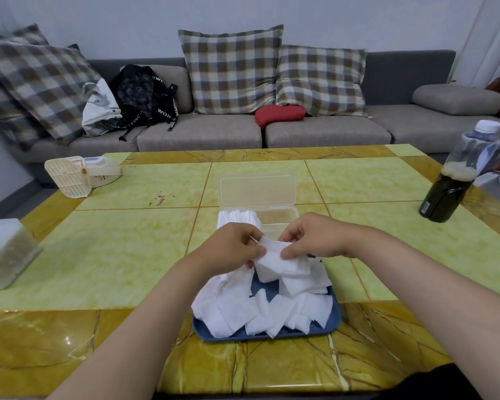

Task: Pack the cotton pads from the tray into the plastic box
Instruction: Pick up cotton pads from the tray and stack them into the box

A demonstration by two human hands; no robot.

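A blue tray (334,324) near the table's front edge holds a loose heap of white square cotton pads (234,307). Just behind it stands a clear plastic box (283,216) with its lid (257,189) raised; a row of pads (237,217) stands upright in its left part, and the right part shows bare bottom. Above the tray's far end, my left hand (231,249) and my right hand (312,238) both pinch a small stack of pads (274,256) between thumbs and fingers.
A dark bottle (451,186) stands at the table's right side. A white basket-like gadget (75,174) lies at the back left, and a translucent container (3,252) sits at the left edge. A grey sofa with checked cushions runs behind the table.
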